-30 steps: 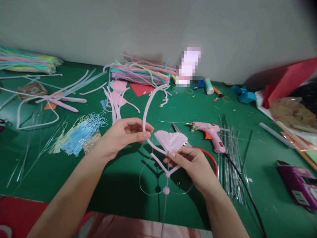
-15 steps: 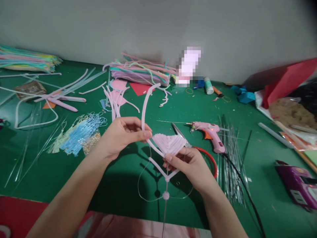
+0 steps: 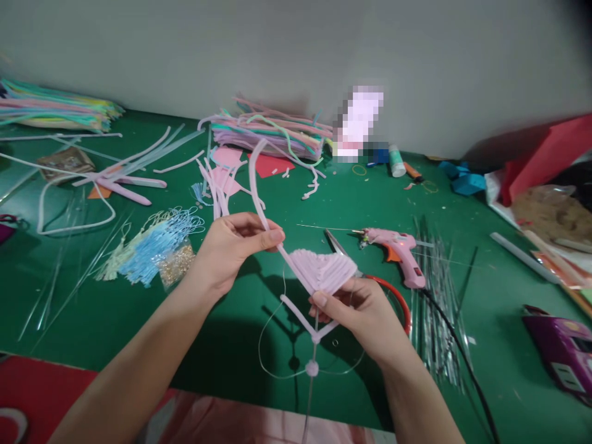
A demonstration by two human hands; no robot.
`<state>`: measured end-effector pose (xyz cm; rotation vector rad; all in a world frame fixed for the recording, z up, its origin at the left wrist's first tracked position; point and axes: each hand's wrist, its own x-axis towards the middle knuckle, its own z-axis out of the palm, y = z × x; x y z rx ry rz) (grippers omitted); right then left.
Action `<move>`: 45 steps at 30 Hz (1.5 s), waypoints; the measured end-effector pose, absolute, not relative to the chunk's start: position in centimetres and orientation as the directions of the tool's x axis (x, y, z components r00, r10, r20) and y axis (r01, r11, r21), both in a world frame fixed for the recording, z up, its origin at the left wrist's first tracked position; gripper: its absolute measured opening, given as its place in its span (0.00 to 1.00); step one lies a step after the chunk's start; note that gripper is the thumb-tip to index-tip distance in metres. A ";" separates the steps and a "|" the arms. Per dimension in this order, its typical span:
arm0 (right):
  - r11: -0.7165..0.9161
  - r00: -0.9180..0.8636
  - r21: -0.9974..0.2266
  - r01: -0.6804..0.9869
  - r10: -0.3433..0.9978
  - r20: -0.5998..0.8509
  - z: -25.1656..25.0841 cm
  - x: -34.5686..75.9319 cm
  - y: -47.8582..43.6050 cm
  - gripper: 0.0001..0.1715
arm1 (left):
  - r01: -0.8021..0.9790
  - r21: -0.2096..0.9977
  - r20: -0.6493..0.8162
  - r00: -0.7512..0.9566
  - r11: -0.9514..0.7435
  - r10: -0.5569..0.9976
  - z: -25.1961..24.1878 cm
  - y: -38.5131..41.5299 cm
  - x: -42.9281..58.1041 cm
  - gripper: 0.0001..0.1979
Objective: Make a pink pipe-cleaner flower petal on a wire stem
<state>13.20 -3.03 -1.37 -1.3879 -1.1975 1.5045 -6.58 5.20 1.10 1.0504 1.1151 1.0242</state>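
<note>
My left hand point(image 3: 231, 246) pinches a long pale pink pipe cleaner point(image 3: 256, 185) that rises up and back from a woven pink fan-shaped piece point(image 3: 324, 270). My right hand point(image 3: 361, 314) grips the lower edge of that woven piece from below, thumb on top. Under it, two pink stems meet in a V above a small pink pompom point(image 3: 311, 368), and a thin wire loop hangs around them. Both hands hover above the green table point(image 3: 222, 345).
A pink glue gun point(image 3: 398, 246) with a black cord lies right of my hands, beside red-handled scissors point(image 3: 393, 296) and a bundle of silver wires point(image 3: 435, 296). Blue tassels point(image 3: 152, 243) lie left. Pastel pipe cleaner piles point(image 3: 272, 132) sit by the wall. A purple device point(image 3: 562, 345) is far right.
My left hand has swung the long pipe cleaner's free end leftwards, so it now leans left. The woven piece and my right hand stayed roughly in place.
</note>
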 end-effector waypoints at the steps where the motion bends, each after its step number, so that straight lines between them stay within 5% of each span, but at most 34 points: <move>1: -0.278 -0.129 -0.958 0.067 0.950 -0.284 -1.3 13.2 -3.0 0.14 | -0.110 0.974 -0.181 0.140 0.197 0.974 1.1 5.2 -6.6 0.12; 7: -0.278 -0.101 -0.960 0.013 0.955 -0.278 -1.3 13.0 -2.9 0.14 | -0.160 0.961 -0.197 0.174 0.225 0.965 1.1 5.5 -6.7 0.13; 11: -0.291 -0.046 -0.956 -0.016 0.956 -0.290 -1.4 13.2 -2.8 0.15 | -0.152 0.953 -0.196 0.352 0.262 0.915 1.3 5.2 -6.5 0.17; 16: -0.314 -0.023 -0.949 -0.037 0.949 -0.313 -1.4 13.4 -2.7 0.14 | 0.120 0.961 -0.271 0.604 0.251 0.750 1.7 4.7 -6.4 0.13; 26: -0.296 -0.058 -0.955 -0.019 0.954 -0.295 -1.3 12.9 -2.6 0.14 | 0.133 0.929 -0.362 0.525 0.346 0.770 1.4 4.2 -5.5 0.05; 45: -0.293 0.029 -0.956 0.010 0.956 -0.293 -1.0 12.6 -2.2 0.12 | 0.086 0.939 -0.331 0.490 0.333 0.807 0.8 3.8 -4.4 0.08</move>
